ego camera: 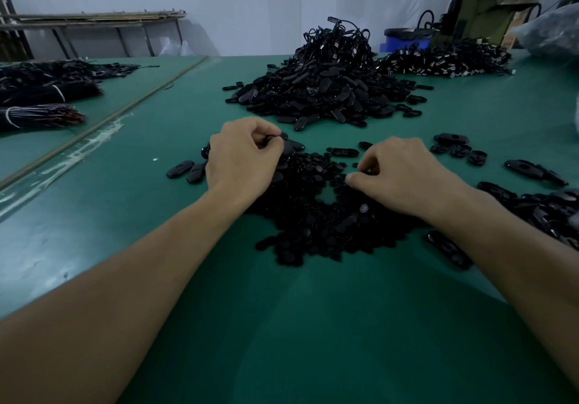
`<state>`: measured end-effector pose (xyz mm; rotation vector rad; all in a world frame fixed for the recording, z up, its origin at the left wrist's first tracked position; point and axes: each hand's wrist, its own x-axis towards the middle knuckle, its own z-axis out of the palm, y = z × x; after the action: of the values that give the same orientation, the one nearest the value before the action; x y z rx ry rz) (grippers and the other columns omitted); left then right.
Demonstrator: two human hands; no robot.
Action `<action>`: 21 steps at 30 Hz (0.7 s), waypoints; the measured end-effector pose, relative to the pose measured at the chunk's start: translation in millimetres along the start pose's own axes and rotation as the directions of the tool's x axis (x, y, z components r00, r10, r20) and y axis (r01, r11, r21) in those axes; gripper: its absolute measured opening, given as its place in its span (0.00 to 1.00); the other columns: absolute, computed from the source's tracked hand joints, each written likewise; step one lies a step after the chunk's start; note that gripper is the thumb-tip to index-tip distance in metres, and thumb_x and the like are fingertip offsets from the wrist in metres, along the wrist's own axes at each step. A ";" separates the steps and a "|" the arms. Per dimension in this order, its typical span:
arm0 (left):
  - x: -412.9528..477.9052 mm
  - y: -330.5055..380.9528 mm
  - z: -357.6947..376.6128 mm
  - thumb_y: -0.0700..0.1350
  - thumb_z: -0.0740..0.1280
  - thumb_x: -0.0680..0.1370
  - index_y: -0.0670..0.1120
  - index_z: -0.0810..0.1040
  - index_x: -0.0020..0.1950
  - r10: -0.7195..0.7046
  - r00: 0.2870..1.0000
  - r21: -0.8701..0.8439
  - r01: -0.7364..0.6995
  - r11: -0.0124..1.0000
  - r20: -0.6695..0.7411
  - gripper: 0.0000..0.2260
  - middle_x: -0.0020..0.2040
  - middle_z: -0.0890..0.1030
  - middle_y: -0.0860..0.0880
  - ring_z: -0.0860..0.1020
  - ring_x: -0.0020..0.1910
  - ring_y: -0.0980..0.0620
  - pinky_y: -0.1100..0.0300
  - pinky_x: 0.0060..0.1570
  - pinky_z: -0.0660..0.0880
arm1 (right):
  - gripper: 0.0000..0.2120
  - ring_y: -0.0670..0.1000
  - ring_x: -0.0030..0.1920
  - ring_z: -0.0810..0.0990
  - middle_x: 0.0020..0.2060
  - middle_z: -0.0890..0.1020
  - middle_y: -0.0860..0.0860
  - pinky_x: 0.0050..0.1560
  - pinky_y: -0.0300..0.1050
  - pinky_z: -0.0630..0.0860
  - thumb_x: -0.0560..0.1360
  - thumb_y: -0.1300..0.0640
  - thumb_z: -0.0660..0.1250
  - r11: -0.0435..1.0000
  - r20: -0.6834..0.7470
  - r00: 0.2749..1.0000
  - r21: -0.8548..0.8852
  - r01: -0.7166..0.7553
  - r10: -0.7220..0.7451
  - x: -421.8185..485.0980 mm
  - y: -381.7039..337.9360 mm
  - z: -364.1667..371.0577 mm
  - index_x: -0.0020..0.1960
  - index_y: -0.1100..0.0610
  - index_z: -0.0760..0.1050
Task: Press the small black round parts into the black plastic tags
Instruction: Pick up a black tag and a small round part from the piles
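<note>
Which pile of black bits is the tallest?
The far middle heap of black tags, topped with looped cords. The nearer spread of small round parts lies low and flat.

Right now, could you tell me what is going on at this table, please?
A person works bare-handed at the green table. The left hand pinches a black plastic tag at the far edge of the heap of small black round parts. The right hand curls its fingers into the same heap, apparently after a round part; whether it holds one is hidden. A large pile of tags waits beyond, and a few loose tags lie on either side.
</note>
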<state>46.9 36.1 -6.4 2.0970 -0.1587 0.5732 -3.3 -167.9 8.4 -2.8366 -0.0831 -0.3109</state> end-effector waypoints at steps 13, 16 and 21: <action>-0.2 0.0 -4.2 0.46 0.70 0.77 0.54 0.83 0.51 -0.045 0.999 0.152 0.047 0.987 -0.014 0.05 0.50 0.81 0.56 0.79 0.52 0.54 0.50 0.52 0.79 | 0.10 0.61 0.46 0.79 0.49 0.78 0.59 0.49 0.59 0.80 0.82 0.61 0.58 0.982 -0.041 0.999 -0.187 -0.004 -0.004 -4.2 -8.2 -4.4 0.59 0.60 0.75; -3.9 4.0 -2.2 0.46 0.70 0.77 0.56 0.82 0.47 0.022 1.000 0.121 -0.022 0.992 0.005 0.04 0.51 0.82 0.55 0.79 0.50 0.55 0.51 0.54 0.78 | 0.14 0.61 0.46 0.78 0.53 0.77 0.60 0.50 0.59 0.80 0.80 0.66 0.57 0.984 -0.061 0.998 -0.173 -0.033 0.023 -0.4 -2.9 -4.1 0.63 0.58 0.74; -13.1 11.1 6.0 0.47 0.71 0.77 0.55 0.83 0.49 0.184 0.980 -0.010 -0.183 0.983 0.077 0.03 0.40 0.82 0.59 0.79 0.39 0.62 0.61 0.43 0.78 | 0.15 0.56 0.47 0.82 0.54 0.81 0.56 0.49 0.45 0.81 0.82 0.62 0.58 0.992 -0.127 0.992 0.126 0.017 -0.001 3.3 3.8 -0.1 0.62 0.52 0.78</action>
<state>33.7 23.5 -6.8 2.1164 -0.4011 0.5999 0.2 -171.4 8.1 -2.6840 -0.0861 -0.4692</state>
